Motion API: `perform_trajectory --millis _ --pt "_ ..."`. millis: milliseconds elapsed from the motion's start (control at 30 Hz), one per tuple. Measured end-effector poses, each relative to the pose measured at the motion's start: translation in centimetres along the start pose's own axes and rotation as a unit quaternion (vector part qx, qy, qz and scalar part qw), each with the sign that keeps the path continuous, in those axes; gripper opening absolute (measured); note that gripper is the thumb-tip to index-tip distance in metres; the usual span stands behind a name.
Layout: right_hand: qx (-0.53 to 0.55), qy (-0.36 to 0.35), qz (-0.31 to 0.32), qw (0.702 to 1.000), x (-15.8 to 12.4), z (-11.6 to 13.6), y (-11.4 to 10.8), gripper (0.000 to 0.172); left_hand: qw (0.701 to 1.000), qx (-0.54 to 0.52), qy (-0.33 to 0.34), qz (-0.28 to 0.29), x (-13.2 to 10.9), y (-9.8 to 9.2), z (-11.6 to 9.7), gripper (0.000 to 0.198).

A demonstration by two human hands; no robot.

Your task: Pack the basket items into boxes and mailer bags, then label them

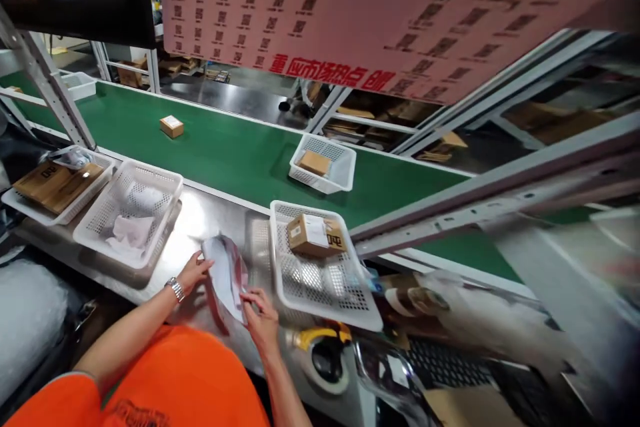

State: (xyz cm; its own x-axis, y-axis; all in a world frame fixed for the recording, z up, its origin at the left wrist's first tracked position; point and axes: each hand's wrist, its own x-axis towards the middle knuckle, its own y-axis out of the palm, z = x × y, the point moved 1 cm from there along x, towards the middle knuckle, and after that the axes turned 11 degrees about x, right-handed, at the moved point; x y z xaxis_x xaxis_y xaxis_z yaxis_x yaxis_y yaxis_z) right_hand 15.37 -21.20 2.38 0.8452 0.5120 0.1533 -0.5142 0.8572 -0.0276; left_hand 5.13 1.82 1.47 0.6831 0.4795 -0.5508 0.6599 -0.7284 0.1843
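Observation:
In front of my body I hold a soft, pale plastic bag (225, 280) with reddish, glossy edges, tilted just above the metal bench (193, 217). My left hand (196, 271), with a metal watch (175, 289) on the wrist, pinches the bag's upper left edge. Its lower right edge is gripped between the fingers and thumb of my right hand (261, 317). What is inside the bag does not show. Right of my hands, a white basket (278, 260) holds a brown box (306, 245) with a white label.
Behind the bench runs a green conveyor belt (225, 153) carrying a small box (171, 126) and a white basket (345, 170). Two more baskets stand at left, one (83, 237) with crumpled wrapping. A yellow-handled tape dispenser (315, 337) and keyboard (445, 363) lie at right.

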Motion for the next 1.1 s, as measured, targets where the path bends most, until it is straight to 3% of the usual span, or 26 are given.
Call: perform_trajectory --millis 100,200,267,333,400,467,533,600,633,667,767,867,933,1000,1100 --pt "-0.055 -0.156 0.085 0.983 0.0 1.7 -0.6 0.025 0.996 0.019 0.071 -0.049 0.6 0.1 -1.7 0.09" --pt "-0.087 -0.239 0.176 0.951 0.7 1.4 -0.5 0.036 0.964 0.112 0.213 -0.112 1.0 -1.0 -4.0 0.084" --pt "-0.095 -0.255 0.226 0.935 1.5 -0.2 -0.1 0.037 0.906 0.217 0.323 -0.168 0.9 -2.2 -5.0 0.082" --pt "-0.096 -0.239 0.271 0.928 2.1 -2.6 0.4 0.035 0.825 0.328 0.413 -0.201 0.6 -3.4 -5.0 0.08" --pt "-0.107 -0.187 0.329 0.919 2.5 -5.1 1.0 0.034 0.75 0.443 0.463 -0.166 0.3 -4.1 -4.0 0.077" --pt "-0.128 -0.128 0.388 0.904 2.5 -7.1 1.5 0.034 0.688 0.563 0.454 -0.066 0.2 -4.2 -2.0 0.07" --pt "-0.145 -0.087 0.433 0.885 2.4 -8.5 1.5 0.031 0.634 0.67 0.383 0.048 0.4 -4.3 0.5 0.058" --pt "-0.161 -0.044 0.445 0.88 2.2 -9.6 1.1 0.027 0.609 0.734 0.276 0.122 0.4 -4.4 2.9 0.051" --pt "-0.172 -0.015 0.436 0.883 2.2 -10.0 0.7 0.028 0.62 0.739 0.225 0.136 0.4 -4.5 4.0 0.053" --pt "-0.186 0.015 0.412 0.892 2.3 -10.4 0.2 0.035 0.652 0.723 0.184 0.134 0.3 -4.6 4.9 0.058" --pt "-0.23 0.089 0.281 0.927 3.3 -11.4 -1.0 0.058 0.78 0.611 0.119 0.069 -0.2 -4.1 6.7 0.069" --pt "-0.275 0.129 0.17 0.937 4.9 -11.9 -0.7 0.062 0.837 0.537 0.107 0.029 -0.1 -2.5 7.0 0.071" --pt "-0.297 0.126 0.128 0.938 5.5 -11.6 0.6 0.068 0.854 0.507 0.114 0.042 0.4 -2.0 5.8 0.069" --pt "-0.31 0.108 0.101 0.939 5.1 -11.2 2.3 0.076 0.871 0.467 0.144 0.056 0.7 -2.7 3.2 0.055" --pt "-0.337 0.125 0.144 0.922 2.4 -10.9 4.7 0.085 0.885 0.409 0.221 0.014 0.2 -6.6 -3.1 0.026"
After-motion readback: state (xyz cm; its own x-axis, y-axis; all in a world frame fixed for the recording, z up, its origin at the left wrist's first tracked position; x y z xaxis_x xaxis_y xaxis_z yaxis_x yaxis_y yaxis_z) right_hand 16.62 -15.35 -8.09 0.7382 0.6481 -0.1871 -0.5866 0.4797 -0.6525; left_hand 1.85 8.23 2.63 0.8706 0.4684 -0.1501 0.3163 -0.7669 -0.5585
